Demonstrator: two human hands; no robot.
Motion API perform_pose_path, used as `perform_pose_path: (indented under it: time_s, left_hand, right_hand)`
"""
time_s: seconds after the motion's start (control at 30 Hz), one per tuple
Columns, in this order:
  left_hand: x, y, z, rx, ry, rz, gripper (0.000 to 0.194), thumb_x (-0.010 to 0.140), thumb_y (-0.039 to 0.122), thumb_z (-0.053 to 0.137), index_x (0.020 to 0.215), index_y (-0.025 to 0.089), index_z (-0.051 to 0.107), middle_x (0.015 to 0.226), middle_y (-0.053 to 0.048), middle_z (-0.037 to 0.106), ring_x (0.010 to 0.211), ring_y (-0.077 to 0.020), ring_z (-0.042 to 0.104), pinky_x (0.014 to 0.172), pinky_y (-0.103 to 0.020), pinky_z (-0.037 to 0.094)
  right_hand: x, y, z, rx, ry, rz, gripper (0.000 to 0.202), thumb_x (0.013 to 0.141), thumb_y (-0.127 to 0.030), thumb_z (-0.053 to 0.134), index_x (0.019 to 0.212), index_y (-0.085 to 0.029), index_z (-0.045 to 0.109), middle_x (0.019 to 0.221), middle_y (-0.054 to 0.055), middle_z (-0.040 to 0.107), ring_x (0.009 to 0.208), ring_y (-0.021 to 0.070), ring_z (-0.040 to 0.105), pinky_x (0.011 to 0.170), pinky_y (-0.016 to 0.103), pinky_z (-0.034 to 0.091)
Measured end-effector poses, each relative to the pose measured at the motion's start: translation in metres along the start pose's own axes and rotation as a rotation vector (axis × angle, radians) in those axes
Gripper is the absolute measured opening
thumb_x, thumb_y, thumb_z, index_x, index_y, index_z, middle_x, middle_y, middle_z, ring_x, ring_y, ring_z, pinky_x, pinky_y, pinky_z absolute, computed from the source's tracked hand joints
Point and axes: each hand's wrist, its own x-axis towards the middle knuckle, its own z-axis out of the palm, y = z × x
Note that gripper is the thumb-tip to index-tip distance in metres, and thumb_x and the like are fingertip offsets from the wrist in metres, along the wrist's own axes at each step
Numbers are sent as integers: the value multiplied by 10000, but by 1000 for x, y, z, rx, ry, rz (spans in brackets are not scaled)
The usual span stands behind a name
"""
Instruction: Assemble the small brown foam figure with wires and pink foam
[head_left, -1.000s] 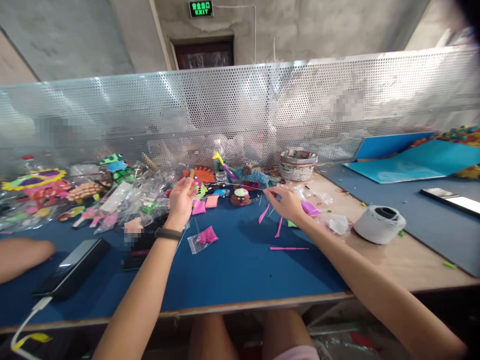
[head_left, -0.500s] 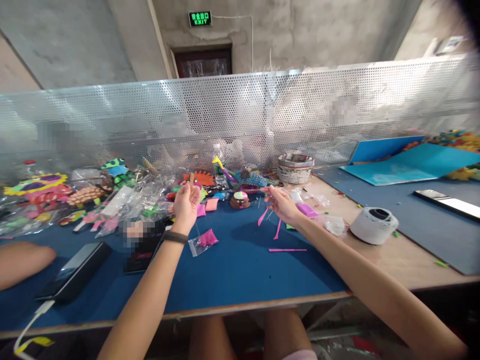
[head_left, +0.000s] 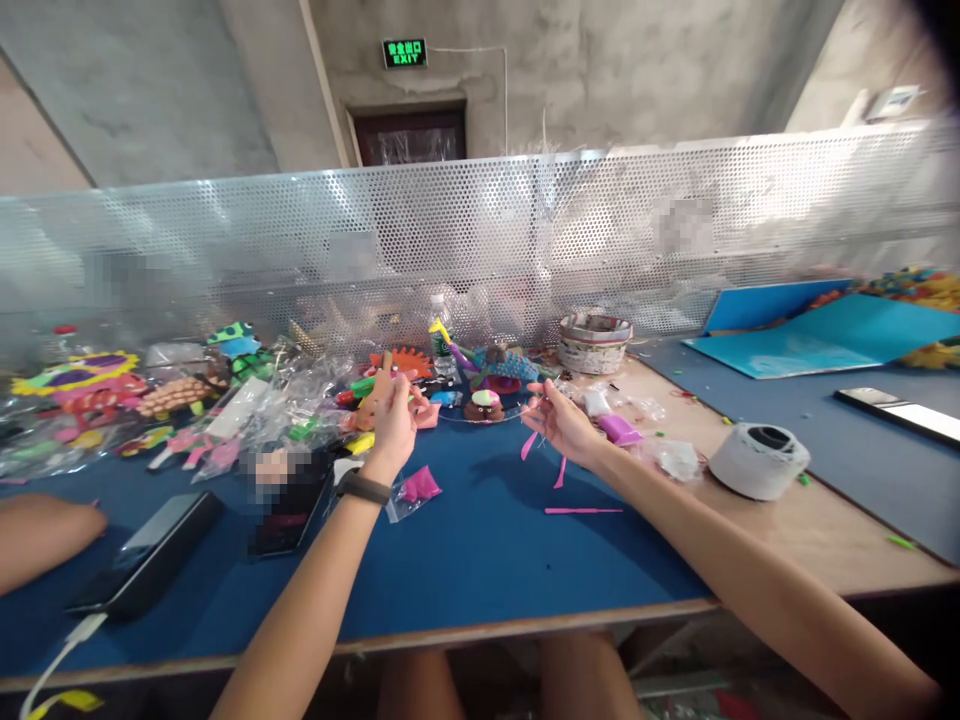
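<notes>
My left hand (head_left: 396, 420) is raised over the blue mat (head_left: 465, 560), fingers pinched on something thin that I cannot make out. Level with it on the right, my right hand (head_left: 559, 415) also has its fingers closed; a thin, nearly clear strand seems to run between the two hands. Between them and a little behind sits a small brown clay figure (head_left: 484, 408) with eyes and a pale top. Two pink tools (head_left: 560, 471) lie below my right hand, and a third pink stick (head_left: 583, 511) lies nearer. A bagged pink clay piece (head_left: 421, 485) is beside my left wrist.
Clay animals and plastic bags (head_left: 247, 400) crowd the left. A phone (head_left: 289, 520) and a power bank (head_left: 142, 550) lie nearer. At the back are a bottle (head_left: 442, 345) and a basket (head_left: 594, 345); a white roll (head_left: 759, 460) stands right. Another person's arm (head_left: 49, 540) rests at far left.
My left hand has moved right and slightly down, closer to my right hand, and its fingers have curled. A curved thin strand now shows between the hands. The view has tilted slightly upward.
</notes>
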Motion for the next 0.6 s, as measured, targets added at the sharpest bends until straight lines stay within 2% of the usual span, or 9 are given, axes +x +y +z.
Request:
perform_pose_path:
  time_s: [0.13,0.37,0.5,0.6]
  left_hand:
    - [-8,-9,7,132,-61,-3,451,810,546,725,1071,183,666,671,46,552,539,-66,566,517,-175,545]
    - [-22,-18,17,166,-160,-80,511,775,567,746,1083,165,678,655,53,521,506,-57,509,491,-187,545]
    - [-29,-17,22,193,-252,-122,542,768,540,765,1142,156,692,652,54,520,465,-60,492,461,-214,533]
    - [-35,-18,27,220,-277,-117,517,770,522,772,1139,165,710,622,58,513,431,-55,465,419,-202,486]
  right_hand:
    - [-4,2,4,-74,10,15,278,971,-441,582,1098,-210,671,650,-41,586,574,100,631,617,241,612]
    - [-6,-2,10,-71,65,-11,363,927,-500,629,1120,-198,684,531,-86,387,433,68,395,528,174,539]
    - [-9,-1,14,-241,91,-24,442,887,-591,625,1020,-176,701,492,-83,330,397,88,325,361,201,382]
    - [-16,3,23,-300,127,7,483,855,-654,618,895,-174,665,488,-84,304,386,82,290,327,208,292]
